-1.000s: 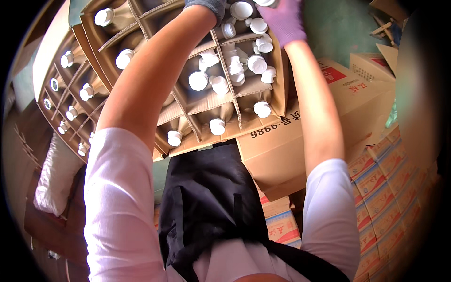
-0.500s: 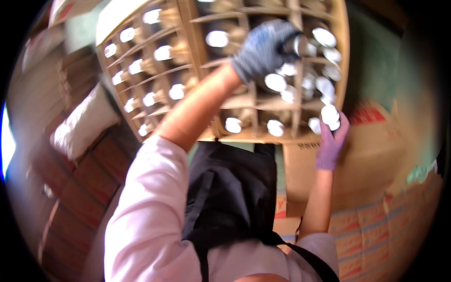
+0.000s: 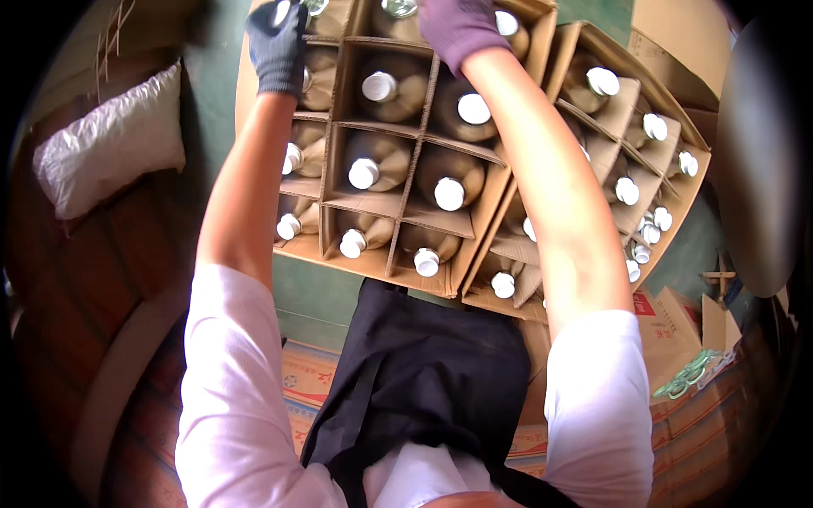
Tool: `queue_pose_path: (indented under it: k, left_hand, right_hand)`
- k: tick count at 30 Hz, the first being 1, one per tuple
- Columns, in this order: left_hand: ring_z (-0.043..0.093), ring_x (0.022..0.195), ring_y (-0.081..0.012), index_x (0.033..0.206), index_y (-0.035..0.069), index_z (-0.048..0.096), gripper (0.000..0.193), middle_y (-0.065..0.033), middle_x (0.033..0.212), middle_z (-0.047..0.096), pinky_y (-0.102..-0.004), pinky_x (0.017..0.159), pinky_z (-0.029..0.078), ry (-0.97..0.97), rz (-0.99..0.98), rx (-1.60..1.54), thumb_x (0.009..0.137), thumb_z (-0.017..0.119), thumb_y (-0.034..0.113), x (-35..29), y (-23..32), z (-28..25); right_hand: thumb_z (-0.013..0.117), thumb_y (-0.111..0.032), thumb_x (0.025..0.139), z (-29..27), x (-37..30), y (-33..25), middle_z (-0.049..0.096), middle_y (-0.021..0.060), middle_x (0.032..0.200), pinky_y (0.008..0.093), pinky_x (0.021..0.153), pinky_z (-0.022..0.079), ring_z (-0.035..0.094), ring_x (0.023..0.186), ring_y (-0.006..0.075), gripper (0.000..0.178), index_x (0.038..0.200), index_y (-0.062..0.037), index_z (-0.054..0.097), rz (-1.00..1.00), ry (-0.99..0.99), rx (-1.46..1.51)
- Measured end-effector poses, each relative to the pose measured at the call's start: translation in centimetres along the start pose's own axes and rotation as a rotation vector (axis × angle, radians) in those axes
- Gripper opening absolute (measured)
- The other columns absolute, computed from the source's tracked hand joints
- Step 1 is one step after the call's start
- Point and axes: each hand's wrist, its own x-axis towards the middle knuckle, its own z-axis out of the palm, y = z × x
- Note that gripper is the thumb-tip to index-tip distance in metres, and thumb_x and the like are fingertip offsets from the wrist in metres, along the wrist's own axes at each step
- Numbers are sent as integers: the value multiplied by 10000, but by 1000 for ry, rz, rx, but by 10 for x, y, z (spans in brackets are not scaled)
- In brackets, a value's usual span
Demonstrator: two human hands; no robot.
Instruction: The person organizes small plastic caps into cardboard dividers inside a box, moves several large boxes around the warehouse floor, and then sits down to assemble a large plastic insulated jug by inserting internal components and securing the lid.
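A cardboard carton (image 3: 332, 201) with divider cells holds several brown bottles with white caps (image 3: 449, 193). My left hand (image 3: 276, 46), in a dark grey glove, is at the carton's far left corner, closed around a bottle neck whose pale cap (image 3: 282, 11) shows above the fingers. In a purple glove, my right hand (image 3: 460, 27) reaches over the far row with bent fingers beside a shiny bottle top (image 3: 398, 7). The frame edge hides what it grips. A second divided carton (image 3: 584, 38) of bottles stands touching on the right.
A white filled sack (image 3: 110, 140) lies at the left on reddish wood. Printed cardboard boxes (image 3: 673, 317) are stacked at lower right, with green strapping (image 3: 688, 378) on them. My dark apron (image 3: 423, 372) hangs below the cartons. A dark round object (image 3: 758, 152) stands at the right.
The view has swung so that the cartons now lie straight ahead. My left hand went to the far left corner, and my right hand rose from the carton's side to the far row.
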Motion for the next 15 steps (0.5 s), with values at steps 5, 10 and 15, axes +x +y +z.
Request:
queue_pose_path:
  k: [5,10,15]
  left_hand:
    - [549,844,-136,1267,67,488,444,-57,1015,595,-272,707,471,-24,-8,-302,858,653,125,48,-42,37]
    - [488,747,-125,1384,97,420,551,-22,987,558,-263,652,450,-257,48,-292,867,610,73,57,-40,48]
    - [547,1079,-230,1327,38,451,522,-122,1177,560,-318,948,427,-580,454,177,882,631,244,78,-71,31]
  right_hand:
    - [461,-198,847,93,23,-8,409,203,1377,485,982,349,438,1212,342,460,1297,-105,481,60,-218,-295]
    - [559,-222,741,66,12,-7,304,224,1455,523,1064,256,300,1325,396,624,1348,-127,451,-51,-314,-271]
    - [608,-292,793,52,18,-26,355,142,1444,580,1056,269,311,1331,404,612,1376,-192,450,76,-444,-421]
